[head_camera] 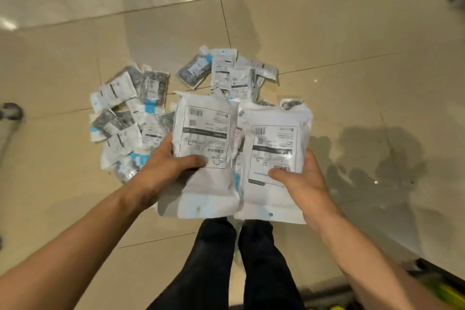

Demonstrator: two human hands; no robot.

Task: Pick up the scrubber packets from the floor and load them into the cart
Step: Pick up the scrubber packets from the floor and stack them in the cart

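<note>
Scrubber packets: one stack in each hand, lifted clear of the floor, rest in a loose pile on the tiles ahead. Left hand (pixel 166 161) grips the left packet stack (pixel 205 148) w/ thumb across the printed label, fingers curled behind it. Right hand (pixel 302 181) does the same on the right packet stack (pixel 274 158), thumb pinching the front. Both stacks sit side by side, edges nearly touching, above the person's dark trouser legs (pixel 236 264).

Step, as I judge it: pickup done for this load, carry-to-cart comes next. Cart not clearly in view; a dark frame w/ yellow-green bits (pixel 437 284) at bottom right may be it, can't tell. Next move calls for a turn toward it while keeping thumbs tight, since the slick plastic bags could slip out of the stacks.

Packet pile (pixel 151 113) left on the floor is still large, so many more trips. Floor (pixel 352 45) is glossy beige tile w/ grout lines and ceiling-light glare; indoor space, edges blurred.
</note>
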